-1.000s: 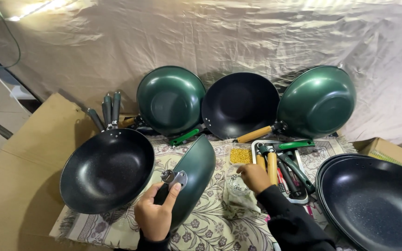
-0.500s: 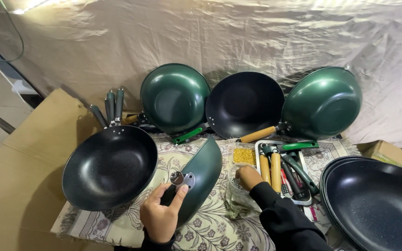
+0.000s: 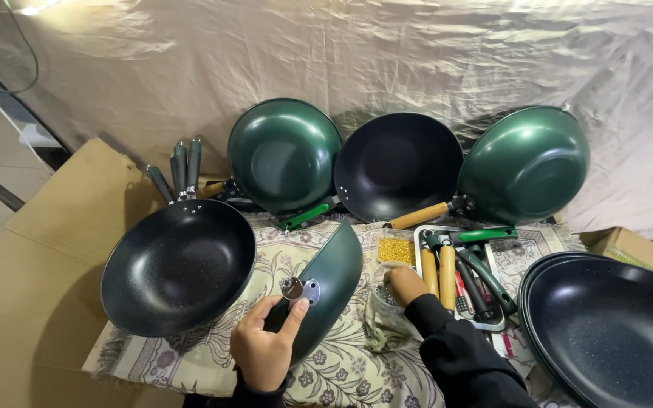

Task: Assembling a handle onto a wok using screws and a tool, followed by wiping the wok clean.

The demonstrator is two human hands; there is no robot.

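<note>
Green wok [image 3: 326, 291] stands on edge on the patterned cloth [image 3: 190, 363], tilted, its outside facing the camera and a small metal handle bracket [image 3: 301, 289] showing at its rim. The left hand [image 3: 264, 349] is curled around the near edge of that wok, thumb and forefinger closing beside the bracket. Just to the right, the right hand [image 3: 404, 285], in a black sleeve, has its fingers bunched together inside a small clear container [image 3: 384, 291] of tiny parts; whether it pinches anything cannot be told. Right of it a white tray [image 3: 422, 245] holds wooden and green handles. A little box of yellow pieces [image 3: 396, 249] sits behind the container. On the left a black wok [image 3: 178, 266] lies open side up; at the far right a stack of dark pans [image 3: 606, 332] rests. Farther back, three more woks lean against the draped sheet [image 3: 417, 68]: a green one [image 3: 284, 155], a black one [image 3: 397, 166] and another green one [image 3: 527, 165]
</note>
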